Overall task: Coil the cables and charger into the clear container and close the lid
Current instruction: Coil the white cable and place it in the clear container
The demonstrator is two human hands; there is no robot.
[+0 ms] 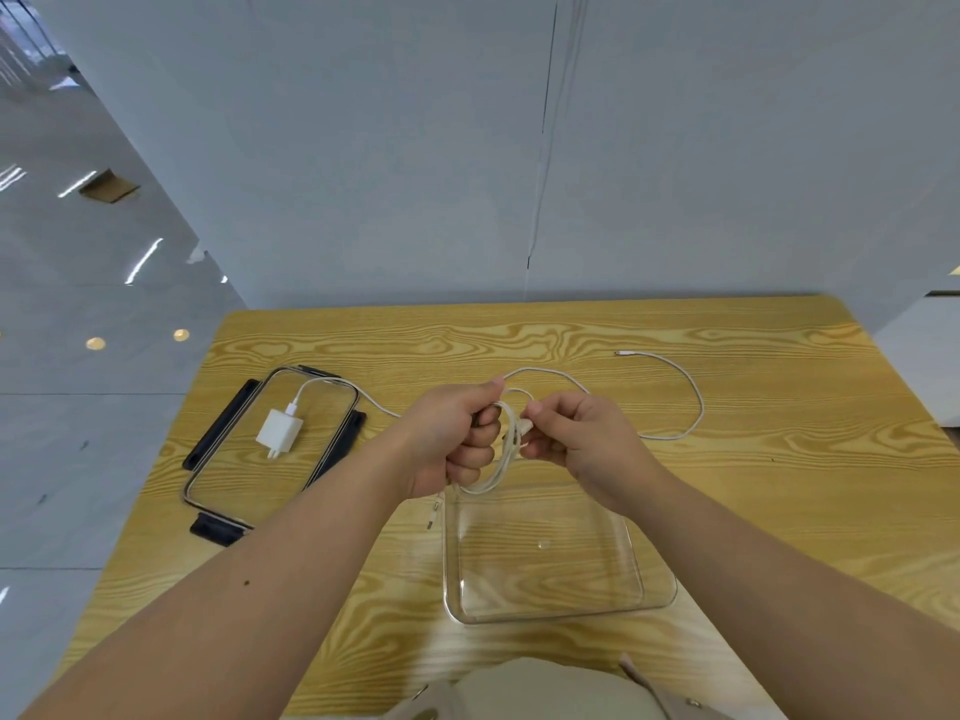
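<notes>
The person's left hand (pixel 462 439) is curling its fingers round several loops of a thin white cable (pixel 501 472), gripping the bundle just above the far edge of the clear rounded-rectangular plastic container (pixel 561 617). The container is sitting open, near the person, on the yellow wood-grain tabletop (pixel 779 485). The right hand (pixel 582 439), just right of the left one, is pinching a white piece of the cable between thumb and fingertips at the coil, with its other fingers folded in. A loose length of the cable is trailing to the right and far side across the tabletop, curving round and ending in a small connector (pixel 619 353). A short plug end (pixel 434 514) is hanging below the left hand, beside the container's far left corner. Further left, the clear lid with black latches (pixel 244 485) is lying flat, and the white square charger block (pixel 279 431) is resting on it. A white lead (pixel 374 405) is running from the charger over the lid's rim toward the left wrist; whether it is joining the coil cannot be told.
</notes>
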